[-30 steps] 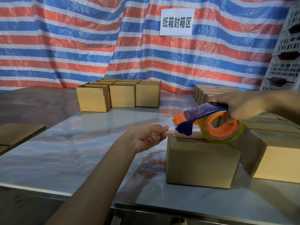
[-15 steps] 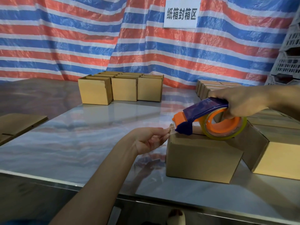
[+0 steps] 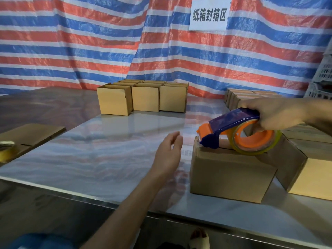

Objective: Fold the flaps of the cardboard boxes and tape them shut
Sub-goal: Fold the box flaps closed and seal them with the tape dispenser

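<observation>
A closed cardboard box (image 3: 231, 175) sits near the front right of the shiny table (image 3: 111, 155). My right hand (image 3: 276, 115) grips a blue and orange tape dispenser (image 3: 239, 133) with a clear tape roll, its nose resting on the box's top left edge. My left hand (image 3: 169, 151) hovers just left of the box with fingers loose, holding nothing and apart from the cardboard.
Several open boxes (image 3: 143, 97) stand in rows at the back centre. More boxes (image 3: 312, 169) crowd the right side. Flat cardboard (image 3: 34, 133) and a tape roll (image 3: 6, 150) lie at the left edge. A striped tarp with a white sign (image 3: 209, 14) hangs behind.
My left hand has let go of the tape end at the box's edge and drawn back to the left. The dispenser stays on the box top.
</observation>
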